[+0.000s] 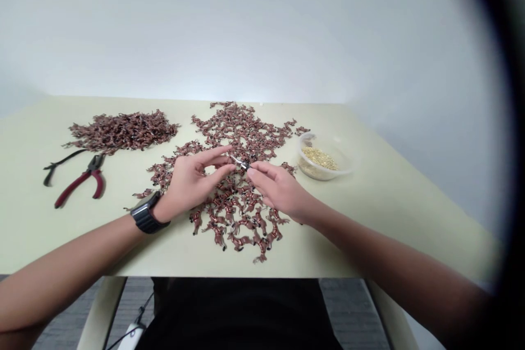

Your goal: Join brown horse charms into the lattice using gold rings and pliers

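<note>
Brown charms (241,213) near front edge of table (410,202)

A plain whitish wall (246,22) rises behind the pale yellow-green worktop (389,191), softly and evenly lit. Below its near edge, cream legs (102,311) stand on grey floor (353,306).

The desk (389,197) is looking smooth and matt; the charms (241,136) are gleaming glossy; the bowl (325,175) is showing clear plastic; the pliers (95,163) are showing dull metal.
</note>
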`<state>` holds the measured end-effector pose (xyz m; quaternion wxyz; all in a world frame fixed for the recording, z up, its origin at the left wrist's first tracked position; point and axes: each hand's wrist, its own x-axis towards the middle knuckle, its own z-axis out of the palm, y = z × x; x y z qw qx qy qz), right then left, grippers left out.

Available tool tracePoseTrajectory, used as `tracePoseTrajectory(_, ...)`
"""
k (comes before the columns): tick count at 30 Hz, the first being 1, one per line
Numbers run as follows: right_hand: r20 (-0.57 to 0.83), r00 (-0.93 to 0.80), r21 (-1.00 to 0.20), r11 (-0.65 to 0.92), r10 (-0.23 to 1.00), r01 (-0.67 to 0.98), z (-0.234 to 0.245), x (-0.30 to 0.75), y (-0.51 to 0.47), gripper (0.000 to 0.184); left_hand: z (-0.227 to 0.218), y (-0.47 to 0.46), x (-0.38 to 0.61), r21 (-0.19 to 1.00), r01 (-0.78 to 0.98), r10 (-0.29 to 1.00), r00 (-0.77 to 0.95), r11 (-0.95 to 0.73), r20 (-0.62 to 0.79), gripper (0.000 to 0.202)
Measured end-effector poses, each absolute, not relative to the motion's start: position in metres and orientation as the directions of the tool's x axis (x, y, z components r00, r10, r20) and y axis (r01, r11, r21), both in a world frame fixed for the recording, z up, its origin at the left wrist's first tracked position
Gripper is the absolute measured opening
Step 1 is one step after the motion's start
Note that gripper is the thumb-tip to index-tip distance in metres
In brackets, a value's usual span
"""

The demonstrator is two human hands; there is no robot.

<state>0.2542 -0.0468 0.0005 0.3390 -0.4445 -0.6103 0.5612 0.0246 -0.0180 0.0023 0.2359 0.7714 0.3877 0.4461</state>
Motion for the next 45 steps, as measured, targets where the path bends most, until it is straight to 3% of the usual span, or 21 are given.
tracePoseTrajectory(2,-0.225,-0.466,-0.966,-0.258,0.856,-0.007,0.003,0.254,-0.046,0.037,-0.003,-0.013,0.018,0.435,0.485,0.634,0.395,-0.758,0.664,0.048)
tracePoseTrajectory(4,-0.312,-0.57,-0.89,-0.444,0.76,-0.105,0.006,0.255,-0.044,0.038,-0.008,-0.005,0.01,0.163,0.479,0.434,0.537,-0.863,0.724,0.057)
tracePoseTrajectory(5,-0.337,-0.607,-0.854,-0.505,0.72,-0.125,0.008,0.257,-0.042,0.038,-0.01,-0.002,0.007,0.066,0.452,0.363,0.611,-0.889,0.703,0.062)
tracePoseTrajectory(7,-0.364,-0.64,-0.819,-0.56,0.677,-0.126,0.009,0.26,-0.04,0.039,-0.012,0.002,0.003,-0.009,0.427,0.316,0.683,-0.904,0.659,0.065)
tracePoseTrajectory(9,-0.348,-0.604,-0.861,-0.499,0.717,-0.095,0.008,0.261,-0.039,0.039,-0.009,0.001,0.006,0.081,0.465,0.392,0.624,-0.881,0.676,0.058)
tracePoseTrajectory(11,-0.268,-0.498,-0.95,-0.312,0.824,-0.006,0.005,0.261,-0.039,0.039,-0.003,-0.004,0.013,0.328,0.502,0.571,0.472,-0.8,0.672,0.047)
tracePoseTrajectory(14,-0.017,-0.326,-0.968,0.067,0.945,0.243,0.0,0.261,-0.041,0.034,0.007,-0.011,0.022,0.772,0.36,0.844,0.34,-0.524,0.415,0.046)
tracePoseTrajectory(17,0.211,-0.276,-0.835,0.32,0.938,0.448,-0.004,0.262,-0.04,0.028,0.012,-0.011,0.024,0.96,0.139,0.914,0.365,-0.242,0.177,0.05)
tracePoseTrajectory(20,0.321,-0.308,-0.724,0.442,0.896,0.53,-0.004,0.264,-0.039,0.024,0.01,-0.008,0.022,0.994,0.019,0.914,0.394,-0.111,0.095,0.05)
tracePoseTrajectory(24,0.357,-0.367,-0.662,0.51,0.859,0.549,-0.001,0.265,-0.038,0.023,0.005,-0.006,0.022,0.997,-0.041,0.908,0.412,-0.067,0.078,0.046)
tracePoseTrajectory(45,0.324,-0.41,-0.67,0.513,0.853,0.537,0.005,0.268,-0.041,0.025,0.003,-0.004,0.021,0.996,-0.057,0.903,0.422,-0.067,0.085,0.042)
